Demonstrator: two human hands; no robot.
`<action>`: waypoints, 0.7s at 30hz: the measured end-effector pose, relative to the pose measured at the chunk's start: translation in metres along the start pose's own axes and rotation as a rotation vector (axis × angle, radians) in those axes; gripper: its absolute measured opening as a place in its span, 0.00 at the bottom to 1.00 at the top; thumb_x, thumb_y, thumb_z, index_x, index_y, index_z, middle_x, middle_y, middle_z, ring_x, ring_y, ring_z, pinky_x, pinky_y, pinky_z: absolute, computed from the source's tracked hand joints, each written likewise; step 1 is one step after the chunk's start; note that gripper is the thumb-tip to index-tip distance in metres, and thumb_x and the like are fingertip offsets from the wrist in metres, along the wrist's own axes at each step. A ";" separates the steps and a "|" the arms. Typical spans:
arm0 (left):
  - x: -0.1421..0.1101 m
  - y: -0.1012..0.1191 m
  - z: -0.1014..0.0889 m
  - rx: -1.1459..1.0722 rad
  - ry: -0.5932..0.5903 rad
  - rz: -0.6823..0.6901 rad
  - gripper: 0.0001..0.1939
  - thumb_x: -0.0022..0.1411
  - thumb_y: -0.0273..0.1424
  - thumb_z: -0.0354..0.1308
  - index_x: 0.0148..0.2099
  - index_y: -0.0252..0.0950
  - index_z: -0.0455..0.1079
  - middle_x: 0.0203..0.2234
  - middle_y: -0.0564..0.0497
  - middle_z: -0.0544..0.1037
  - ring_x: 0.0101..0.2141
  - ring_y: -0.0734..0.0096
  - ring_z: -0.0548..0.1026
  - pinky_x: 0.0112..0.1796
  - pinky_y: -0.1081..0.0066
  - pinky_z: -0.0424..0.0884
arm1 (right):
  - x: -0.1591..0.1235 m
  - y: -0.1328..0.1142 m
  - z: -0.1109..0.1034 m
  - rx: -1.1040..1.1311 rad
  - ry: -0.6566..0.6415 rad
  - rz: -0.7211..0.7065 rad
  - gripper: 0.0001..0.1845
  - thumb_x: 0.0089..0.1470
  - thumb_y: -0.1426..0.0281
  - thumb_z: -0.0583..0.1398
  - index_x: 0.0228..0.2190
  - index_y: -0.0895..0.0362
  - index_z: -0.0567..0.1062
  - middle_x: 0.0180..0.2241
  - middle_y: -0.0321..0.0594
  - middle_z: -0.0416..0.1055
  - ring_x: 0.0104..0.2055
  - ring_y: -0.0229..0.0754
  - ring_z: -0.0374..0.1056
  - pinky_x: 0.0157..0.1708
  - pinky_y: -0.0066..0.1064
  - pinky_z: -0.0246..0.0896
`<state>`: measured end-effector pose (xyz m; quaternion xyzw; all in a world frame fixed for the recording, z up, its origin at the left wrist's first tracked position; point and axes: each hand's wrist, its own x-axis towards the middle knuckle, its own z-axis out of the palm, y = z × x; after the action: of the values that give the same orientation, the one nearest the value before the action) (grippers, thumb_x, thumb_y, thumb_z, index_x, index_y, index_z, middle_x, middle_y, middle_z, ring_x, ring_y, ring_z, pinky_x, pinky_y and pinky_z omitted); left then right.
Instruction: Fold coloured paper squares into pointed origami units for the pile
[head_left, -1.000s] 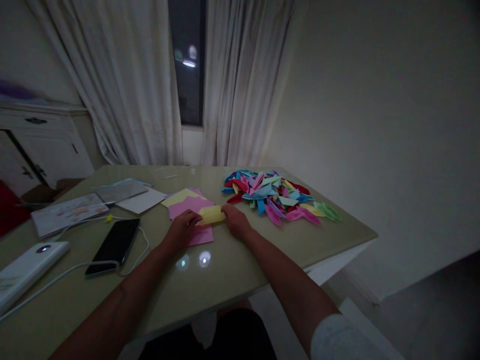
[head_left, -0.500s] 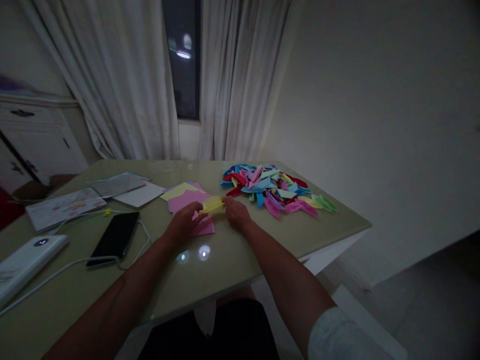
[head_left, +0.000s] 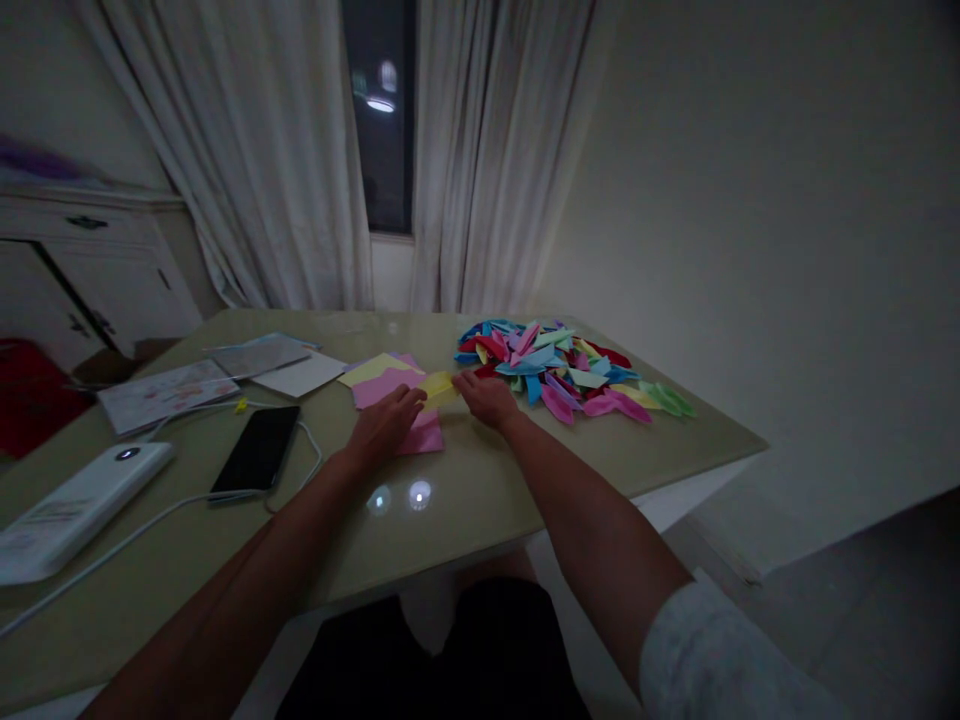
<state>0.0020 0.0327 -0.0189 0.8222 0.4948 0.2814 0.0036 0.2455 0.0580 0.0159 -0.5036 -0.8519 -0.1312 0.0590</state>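
Observation:
A small folded piece of yellow paper (head_left: pixel 439 390) is stretched between my two hands, just above the table. My left hand (head_left: pixel 388 424) pinches its left end, fingers closed. At the right end, my right hand (head_left: pixel 486 397) grips it the same way. Under and beside my left hand lie pink paper sheets (head_left: pixel 375 388), with a pale yellow sheet (head_left: pixel 379 366) behind them. To the right of my right hand spreads a heap of folded coloured paper pieces (head_left: pixel 551 362) in blue, pink, red, green and yellow. The fingertips' exact hold is too small to make out.
On the left of the table (head_left: pixel 480 490) lie a black phone (head_left: pixel 259 450), a white power bank (head_left: pixel 79 510) with a white cable (head_left: pixel 142 537), a printed sheet (head_left: pixel 165 393) and white paper (head_left: pixel 304 373). A wall (head_left: pixel 750 250) rises beyond the right edge.
The camera view has shifted, so everything sits slightly further right and higher. Both hands still hold the yellow paper, which now looks narrower between them.

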 end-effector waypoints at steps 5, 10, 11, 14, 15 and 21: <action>0.013 -0.005 -0.004 0.035 -0.016 0.001 0.10 0.78 0.34 0.51 0.55 0.43 0.71 0.53 0.45 0.79 0.47 0.56 0.81 0.32 0.68 0.68 | 0.007 0.005 -0.015 -0.052 0.041 -0.034 0.24 0.76 0.71 0.43 0.62 0.56 0.71 0.56 0.57 0.73 0.44 0.52 0.75 0.39 0.38 0.63; 0.034 -0.013 -0.016 0.073 -0.054 -0.006 0.09 0.76 0.32 0.56 0.55 0.42 0.68 0.54 0.43 0.81 0.50 0.53 0.82 0.37 0.65 0.71 | 0.017 0.006 -0.027 -0.088 0.082 -0.073 0.23 0.76 0.73 0.43 0.60 0.58 0.73 0.53 0.56 0.75 0.45 0.52 0.74 0.42 0.39 0.61; 0.038 -0.014 -0.019 0.081 -0.065 -0.003 0.10 0.75 0.32 0.56 0.56 0.42 0.67 0.55 0.43 0.81 0.50 0.52 0.82 0.38 0.65 0.71 | 0.019 0.006 -0.029 -0.095 0.087 -0.082 0.23 0.76 0.73 0.44 0.59 0.58 0.73 0.52 0.55 0.75 0.46 0.52 0.73 0.42 0.40 0.60; 0.049 -0.013 -0.026 0.111 -0.097 0.005 0.14 0.75 0.31 0.58 0.60 0.42 0.64 0.55 0.41 0.82 0.52 0.51 0.82 0.40 0.64 0.72 | 0.023 0.009 -0.031 -0.116 0.101 -0.111 0.23 0.75 0.75 0.44 0.59 0.60 0.73 0.51 0.55 0.76 0.47 0.52 0.72 0.44 0.41 0.59; 0.052 -0.012 -0.028 0.123 -0.108 0.009 0.15 0.75 0.31 0.58 0.61 0.41 0.64 0.55 0.40 0.82 0.52 0.51 0.82 0.40 0.64 0.73 | 0.023 0.011 -0.031 -0.122 0.105 -0.120 0.23 0.75 0.75 0.44 0.58 0.60 0.73 0.50 0.56 0.76 0.47 0.52 0.72 0.45 0.41 0.58; 0.068 -0.003 -0.041 0.215 -0.191 0.070 0.15 0.76 0.32 0.57 0.61 0.39 0.64 0.55 0.36 0.82 0.52 0.46 0.83 0.45 0.59 0.75 | 0.023 0.022 -0.029 -0.139 0.114 -0.142 0.22 0.73 0.76 0.47 0.59 0.60 0.73 0.52 0.57 0.75 0.52 0.54 0.69 0.44 0.41 0.58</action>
<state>0.0043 0.0782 0.0462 0.8577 0.4904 0.1471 -0.0473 0.2532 0.0791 0.0523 -0.4367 -0.8695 -0.2222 0.0628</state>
